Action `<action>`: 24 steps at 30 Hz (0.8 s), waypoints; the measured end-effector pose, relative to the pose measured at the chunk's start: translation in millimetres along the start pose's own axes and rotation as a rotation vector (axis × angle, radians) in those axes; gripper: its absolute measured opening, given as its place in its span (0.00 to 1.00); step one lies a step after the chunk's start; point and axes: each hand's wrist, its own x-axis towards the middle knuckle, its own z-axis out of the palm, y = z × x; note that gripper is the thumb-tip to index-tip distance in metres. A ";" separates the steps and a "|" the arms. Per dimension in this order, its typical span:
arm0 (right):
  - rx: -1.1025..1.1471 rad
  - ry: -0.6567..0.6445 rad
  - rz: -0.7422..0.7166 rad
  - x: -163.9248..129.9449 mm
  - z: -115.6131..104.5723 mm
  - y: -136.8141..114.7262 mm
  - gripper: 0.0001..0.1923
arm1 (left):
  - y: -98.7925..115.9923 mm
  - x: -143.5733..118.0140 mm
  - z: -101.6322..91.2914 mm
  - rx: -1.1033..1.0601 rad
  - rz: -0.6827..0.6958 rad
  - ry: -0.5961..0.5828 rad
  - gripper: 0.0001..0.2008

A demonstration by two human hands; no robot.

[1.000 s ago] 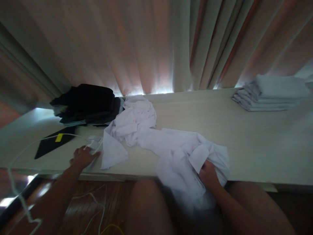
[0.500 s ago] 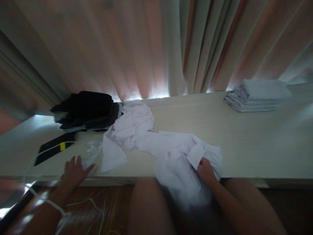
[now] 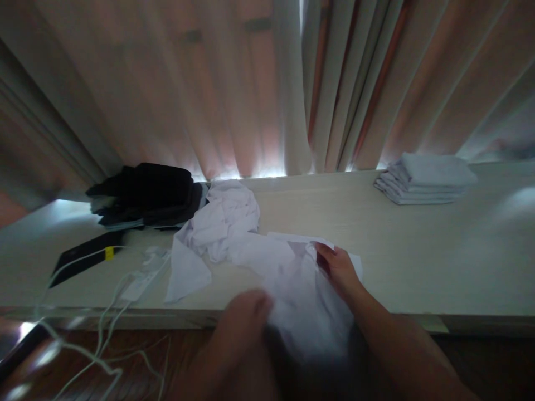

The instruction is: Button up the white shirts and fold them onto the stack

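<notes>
A crumpled white shirt [image 3: 288,273] lies across the near edge of the table, and its lower part hangs over my lap. My right hand [image 3: 338,267] is closed on its upper right part, thumb and fingers pinching a bunched fold. Beside the shirt's left edge is my left hand [image 3: 248,312], smeared by motion; whether it grips the cloth is unclear. Further back on the left, another crumpled heap of white cloth [image 3: 229,214] adjoins the shirt, with a sleeve-like flap spread towards me.
Dark folded clothes [image 3: 146,195] are stacked at the back left, near a flat black object [image 3: 79,259]. A white power strip [image 3: 144,278] with cables lies at the left front. A folded white stack [image 3: 426,178] sits back right. Curtains [image 3: 234,100] hang behind the table [image 3: 418,256].
My left hand has moved right, from near the power strip to the shirt. My right hand has shifted up and left, drawing the shirt's upper part with it.
</notes>
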 end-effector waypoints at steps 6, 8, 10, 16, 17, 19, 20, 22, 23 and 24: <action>0.365 -0.030 0.107 34.7 8.1 -15.3 0.19 | 68.0 105.4 41.2 -0.366 0.222 -0.116 0.22; 0.394 0.017 0.144 48.1 3.8 -8.2 0.19 | 71.0 126.0 49.8 -0.402 0.292 -0.195 0.21; 0.395 0.025 0.160 59.5 -3.3 2.7 0.20 | 66.1 141.7 55.7 -0.436 0.298 -0.190 0.20; -0.215 -0.058 -0.057 58.5 -25.7 17.8 0.13 | 47.0 174.5 59.8 -0.568 0.158 -0.036 0.22; -0.385 -0.083 -0.137 53.8 -27.2 15.7 0.10 | 46.4 177.9 60.7 -0.598 0.144 -0.005 0.22; -0.682 -0.176 -0.233 43.9 -27.7 11.5 0.10 | 46.9 182.6 64.4 -0.666 0.121 0.028 0.21; -0.804 -0.232 -0.239 39.8 -27.1 10.9 0.11 | 47.4 184.1 67.0 -0.700 0.105 0.021 0.20; -0.999 -0.303 -0.210 34.4 -26.1 14.6 0.11 | 47.9 185.6 72.0 -0.746 0.059 -0.030 0.21; -1.071 -0.314 -0.195 33.4 -26.2 18.3 0.10 | 47.7 185.5 73.8 -0.757 0.034 -0.059 0.22; -1.123 -0.321 -0.185 33.4 -26.8 22.5 0.09 | 47.2 185.1 74.9 -0.760 0.018 -0.081 0.22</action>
